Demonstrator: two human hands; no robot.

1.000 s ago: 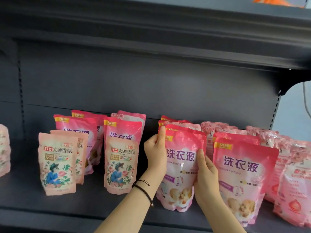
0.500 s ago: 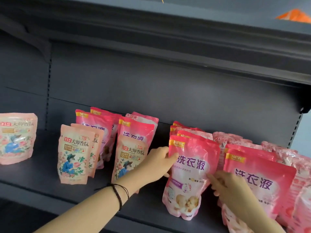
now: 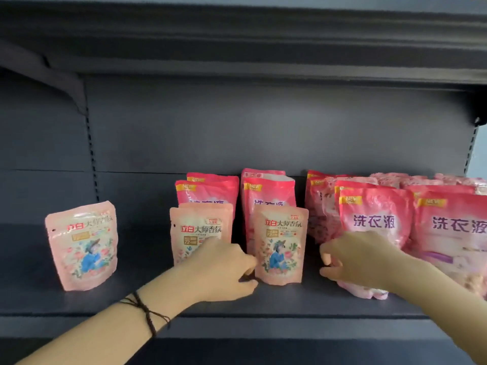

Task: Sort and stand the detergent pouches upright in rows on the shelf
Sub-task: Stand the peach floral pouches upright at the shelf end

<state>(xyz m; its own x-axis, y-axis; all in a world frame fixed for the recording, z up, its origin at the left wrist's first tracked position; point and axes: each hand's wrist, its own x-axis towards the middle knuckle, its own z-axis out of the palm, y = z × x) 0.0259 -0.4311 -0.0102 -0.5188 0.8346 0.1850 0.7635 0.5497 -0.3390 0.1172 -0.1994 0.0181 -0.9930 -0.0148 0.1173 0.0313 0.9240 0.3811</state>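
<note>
Detergent pouches stand in rows on the dark grey shelf (image 3: 158, 299). My left hand (image 3: 224, 270) has thumb and fingers curled at the left edge of a small peach pouch (image 3: 282, 246) that stands upright at front centre. My right hand (image 3: 361, 259) hovers with loosely curled fingers in front of a large pink pouch (image 3: 374, 219), a gap away from the small pouch's right edge. It hides that large pouch's lower part. A second small peach pouch (image 3: 195, 230) stands behind my left hand, and a third (image 3: 81, 246) stands alone to the left.
Taller pink pouches (image 3: 208, 193) stand in rows behind the small ones. More large pink pouches (image 3: 453, 225) fill the shelf's right side. The shelf's back panel (image 3: 237, 127) and the upper shelf's front lip (image 3: 237, 35) bound the space. A black cord bracelet (image 3: 145, 312) circles my left wrist.
Both hands have left the large pink pouch and moved left and down. My left hand now sits at the small peach pouch's edge. The view has shifted right and closer.
</note>
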